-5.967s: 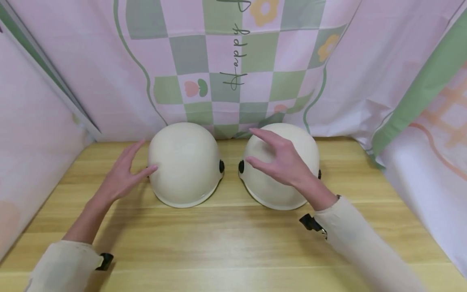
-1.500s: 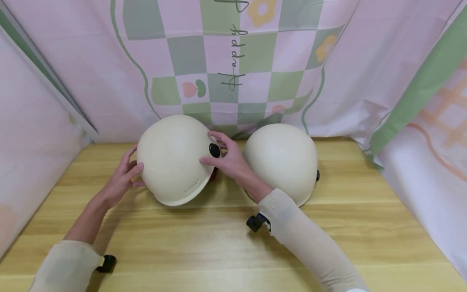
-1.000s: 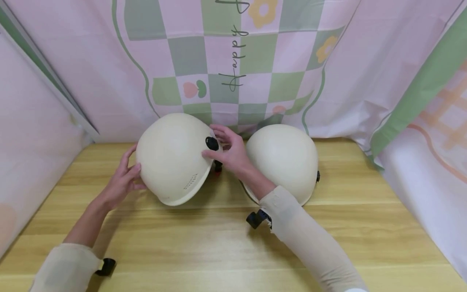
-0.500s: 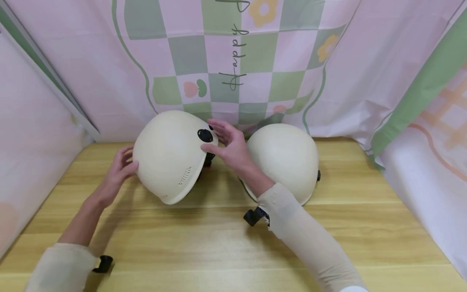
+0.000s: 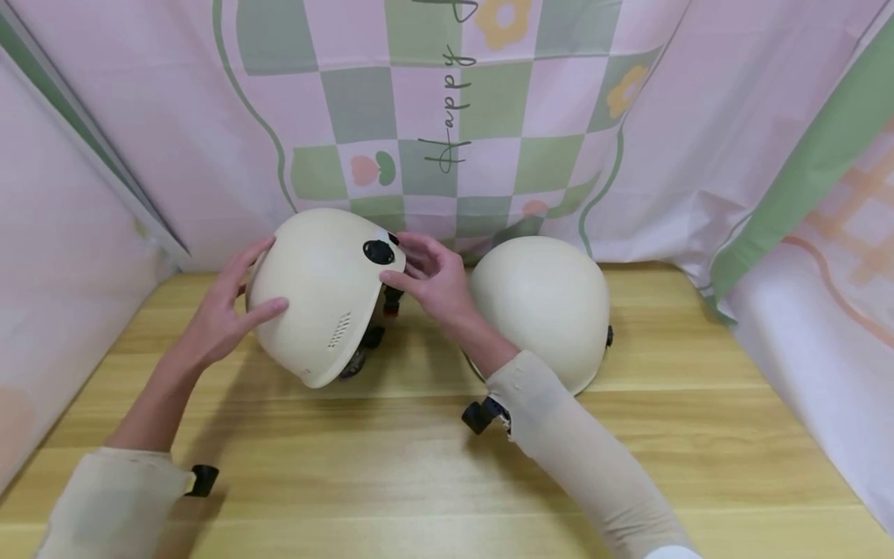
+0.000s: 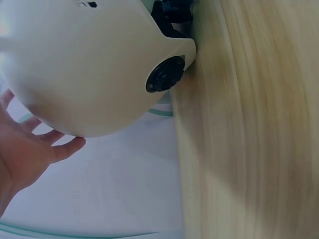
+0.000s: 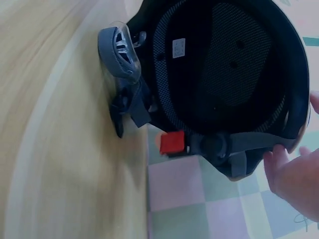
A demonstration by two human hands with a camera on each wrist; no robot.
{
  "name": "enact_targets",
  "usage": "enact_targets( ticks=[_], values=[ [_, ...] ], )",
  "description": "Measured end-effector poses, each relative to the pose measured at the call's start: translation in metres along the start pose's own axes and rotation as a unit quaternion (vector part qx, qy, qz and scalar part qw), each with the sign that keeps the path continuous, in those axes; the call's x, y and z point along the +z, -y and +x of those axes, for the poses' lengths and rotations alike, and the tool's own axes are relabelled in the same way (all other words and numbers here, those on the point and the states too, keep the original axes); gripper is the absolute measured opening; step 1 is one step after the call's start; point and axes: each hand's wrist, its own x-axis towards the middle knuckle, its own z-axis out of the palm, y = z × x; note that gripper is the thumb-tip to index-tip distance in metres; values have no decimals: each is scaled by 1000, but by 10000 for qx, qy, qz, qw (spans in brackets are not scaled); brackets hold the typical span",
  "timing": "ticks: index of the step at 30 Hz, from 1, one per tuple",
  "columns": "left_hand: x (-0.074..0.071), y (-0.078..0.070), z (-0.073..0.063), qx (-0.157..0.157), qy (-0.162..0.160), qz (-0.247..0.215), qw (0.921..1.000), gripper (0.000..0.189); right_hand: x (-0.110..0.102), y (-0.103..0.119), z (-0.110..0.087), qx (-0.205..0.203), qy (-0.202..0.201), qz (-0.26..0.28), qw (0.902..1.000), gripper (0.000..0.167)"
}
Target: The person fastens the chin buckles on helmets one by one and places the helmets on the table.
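A cream helmet (image 5: 314,287) stands tilted on the left, with its black round side knob (image 5: 379,251) and vent slots showing. Against its left side my left hand (image 5: 220,314) rests, thumb and fingers spread over the shell; the left wrist view shows those fingers touching the helmet's curve (image 6: 94,64). On the far side, near the rim by the knob, my right hand (image 5: 447,287) grips the helmet, thumb on the outside. The right wrist view looks into the dark padded inside (image 7: 234,59), where a strap with a red buckle (image 7: 172,143) hangs.
A second cream helmet (image 5: 541,310) sits dome up to the right, partly behind my right forearm. Both are on a wooden table (image 5: 419,466). A patterned cloth (image 5: 489,101) hangs close behind, and more cloth closes off both sides.
The left helmet has turned and tipped leftward, lifting its right rim; vents, straps and inner parts now show. Both hands came onto it from apart, and my left hand's thumb has spread further across the shell.
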Motion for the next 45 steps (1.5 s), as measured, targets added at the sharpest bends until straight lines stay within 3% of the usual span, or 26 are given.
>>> enact_targets(
  ticks=[4,12,19,31,35,40,45],
  values=[
    [0,0,-1,-26,-12,104,9999,85,1,-3,-1,298,-86,23,9995,53],
    [-1,-2,-3,43,-33,327,9995,84,-1,-3,-3,360,-50,-434,9984,53],
    [-2,1,-8,-76,-128,-151,9998,81,4,0,-3,366,-48,-206,9991,54],
    [-3,6,-22,-39,-323,-690,9971,73,7,1,3,-97,841,96,9964,64],
    [-6,-2,-16,171,-387,-369,9984,77,7,0,3,-195,1100,4,9937,64],
    [-9,-16,-4,543,-306,429,9971,80,7,-2,1,-210,1355,-197,9904,64],
    [-9,-23,-1,581,-154,720,9956,80,6,-5,-1,-225,1525,-228,9878,64]
  ],
)
